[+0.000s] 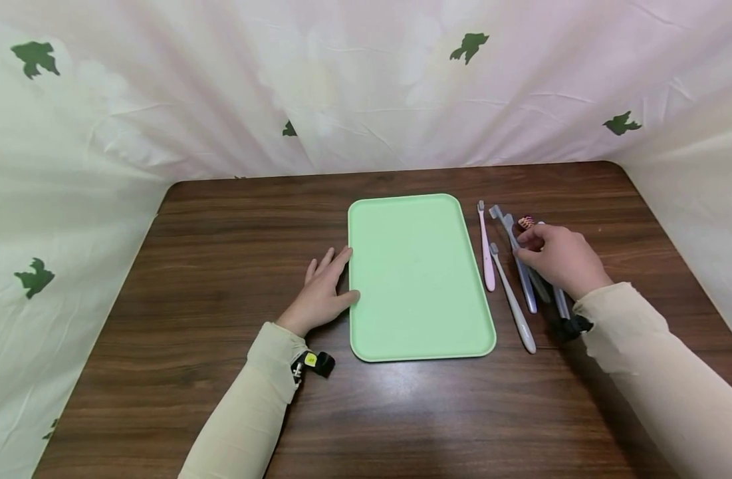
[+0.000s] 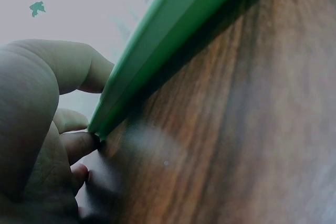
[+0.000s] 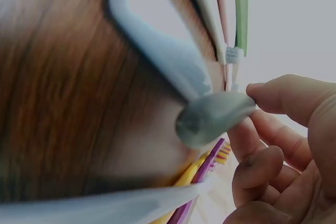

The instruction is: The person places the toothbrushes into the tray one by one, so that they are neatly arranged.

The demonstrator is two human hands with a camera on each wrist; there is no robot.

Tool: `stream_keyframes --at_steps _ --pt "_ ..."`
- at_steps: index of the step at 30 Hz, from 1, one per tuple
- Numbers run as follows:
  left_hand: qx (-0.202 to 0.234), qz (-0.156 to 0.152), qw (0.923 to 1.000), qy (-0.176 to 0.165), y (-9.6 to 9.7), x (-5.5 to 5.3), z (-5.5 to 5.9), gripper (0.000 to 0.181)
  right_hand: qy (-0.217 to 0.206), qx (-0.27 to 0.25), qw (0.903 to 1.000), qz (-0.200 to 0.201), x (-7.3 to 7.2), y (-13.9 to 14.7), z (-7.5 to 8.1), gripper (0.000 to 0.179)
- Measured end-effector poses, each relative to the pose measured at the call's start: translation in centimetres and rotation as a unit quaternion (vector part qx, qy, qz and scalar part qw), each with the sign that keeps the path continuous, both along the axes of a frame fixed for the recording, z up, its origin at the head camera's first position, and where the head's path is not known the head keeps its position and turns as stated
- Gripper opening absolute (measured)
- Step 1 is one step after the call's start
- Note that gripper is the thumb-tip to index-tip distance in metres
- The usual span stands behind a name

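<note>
A light green tray (image 1: 419, 279) lies flat on the table. My left hand (image 1: 318, 296) is at its left side, with the thumb on the rim and the extended fingertips against the edge. In the left wrist view, that thumb touches the tray wall (image 2: 163, 40). To the right of the tray, my right hand (image 1: 566, 259) is over a group of toothbrushes. Its thumb and forefinger pinch a grey-green toothbrush (image 3: 215, 119), whose handle points towards the right wrist camera. A blue-grey toothbrush (image 1: 525, 283) lies just left of it. Part of the group is hidden beneath the hand.
A pink toothbrush (image 1: 486, 253) and a pale grey toothbrush (image 1: 514, 303) lie between the tray and the right hand. Purple (image 3: 202, 174) and yellow (image 3: 184, 179) toothbrushes appear beyond the pinched one. A white curtain (image 1: 366, 86) with green shapes surrounds the brown table (image 1: 240, 266).
</note>
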State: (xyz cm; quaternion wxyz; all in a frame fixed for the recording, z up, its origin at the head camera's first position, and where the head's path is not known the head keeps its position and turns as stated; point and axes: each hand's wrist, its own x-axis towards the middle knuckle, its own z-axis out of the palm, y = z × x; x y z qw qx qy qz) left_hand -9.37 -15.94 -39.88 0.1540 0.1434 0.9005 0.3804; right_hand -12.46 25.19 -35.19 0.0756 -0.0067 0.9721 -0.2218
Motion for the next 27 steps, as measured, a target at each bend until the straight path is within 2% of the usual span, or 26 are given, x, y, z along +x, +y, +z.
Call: stream_keyframes --at_steps 20,27 --pt "-0.005 0.001 1.0 -0.002 0.0 0.0 0.0 0.08 0.027 -0.05 0.9983 0.008 1.2 -2.1 0.7 0.029" --pt "-0.004 0.001 1.0 -0.002 0.0 0.0 0.2 0.08 0.034 -0.063 0.9971 0.025 1.3 -3.2 0.8 0.025"
